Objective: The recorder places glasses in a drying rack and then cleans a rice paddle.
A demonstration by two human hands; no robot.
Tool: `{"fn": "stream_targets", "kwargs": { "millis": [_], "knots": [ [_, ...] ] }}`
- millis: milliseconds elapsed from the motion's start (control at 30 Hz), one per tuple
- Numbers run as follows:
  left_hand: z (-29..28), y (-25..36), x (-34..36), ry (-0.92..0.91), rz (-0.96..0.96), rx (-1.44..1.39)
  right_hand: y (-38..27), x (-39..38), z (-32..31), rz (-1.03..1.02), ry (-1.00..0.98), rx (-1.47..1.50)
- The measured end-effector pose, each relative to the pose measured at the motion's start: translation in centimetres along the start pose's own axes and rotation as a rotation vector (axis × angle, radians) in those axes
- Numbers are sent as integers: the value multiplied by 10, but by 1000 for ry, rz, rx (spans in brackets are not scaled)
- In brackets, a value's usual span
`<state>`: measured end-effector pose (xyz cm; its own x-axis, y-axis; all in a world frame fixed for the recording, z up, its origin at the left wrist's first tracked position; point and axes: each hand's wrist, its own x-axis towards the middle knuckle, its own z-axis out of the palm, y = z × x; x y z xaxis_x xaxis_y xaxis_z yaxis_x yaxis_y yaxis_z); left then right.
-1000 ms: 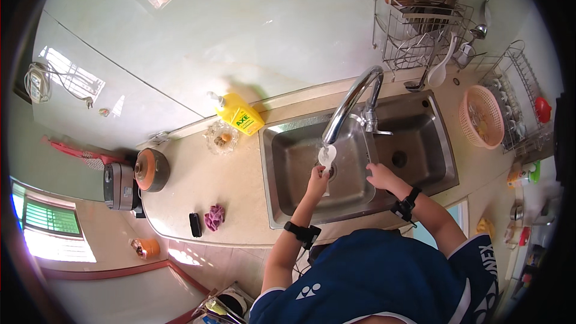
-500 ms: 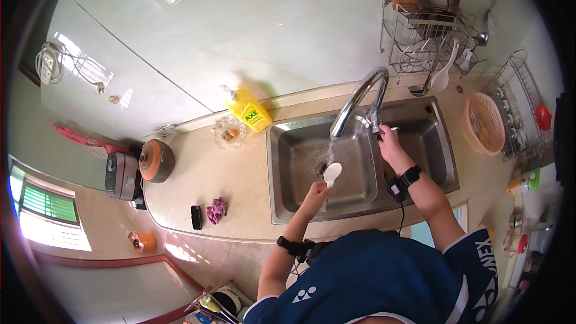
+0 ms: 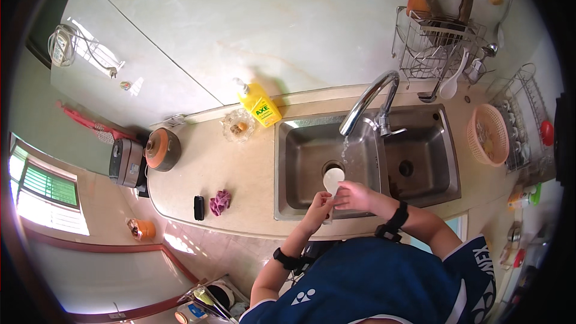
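Observation:
Over the left basin of the steel sink (image 3: 288,168), my left hand (image 3: 316,211) is closed round the handle of a white spoon (image 3: 333,179). The spoon's bowl points away from me, near the drain. From the right, my right hand (image 3: 355,197) meets it, thumb and fingers closed about the spoon just below the bowl. Part of the handle is hidden by my fingers. Above the basin curves a chrome faucet (image 3: 373,93), its lever (image 3: 393,131) pointing right. A thin, broken trickle of water (image 3: 344,150) falls from the spout beyond the spoon.
Behind the sink's left corner stand a yellow soap bottle (image 3: 260,105) and a glass dish (image 3: 235,126). A purple cloth (image 3: 220,202) and a black case (image 3: 198,207) lie on the left counter, near a lidded pot (image 3: 162,150). At the right is a pink basket (image 3: 487,135); a wire rack (image 3: 435,54) holds knives.
My right hand has left the faucet lever and come over to the spoon. The water has thinned from a fuller stream to a trickle. My left hand still holds the spoon.

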<state>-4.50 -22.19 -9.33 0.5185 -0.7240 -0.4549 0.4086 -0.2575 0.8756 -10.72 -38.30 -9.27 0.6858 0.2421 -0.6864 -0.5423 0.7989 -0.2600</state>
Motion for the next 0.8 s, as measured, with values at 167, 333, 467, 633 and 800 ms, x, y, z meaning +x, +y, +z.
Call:
{"fn": "stream_targets", "kwargs": {
  "millis": [167,333,467,633,800],
  "knots": [
    [-24,23,-12,-68,-8,18,14,49,44,-347,64,-28],
    [-96,76,-10,-199,250,566,-14,52,121,-542,63,43],
    [-163,157,17,-1,622,873,-50,74,168,-750,92,-7],
    [-195,242,69,259,926,1060,-88,107,210,-939,76,20],
    [-213,259,115,299,1095,1350,-111,129,239,-890,86,70]
  ]
}}
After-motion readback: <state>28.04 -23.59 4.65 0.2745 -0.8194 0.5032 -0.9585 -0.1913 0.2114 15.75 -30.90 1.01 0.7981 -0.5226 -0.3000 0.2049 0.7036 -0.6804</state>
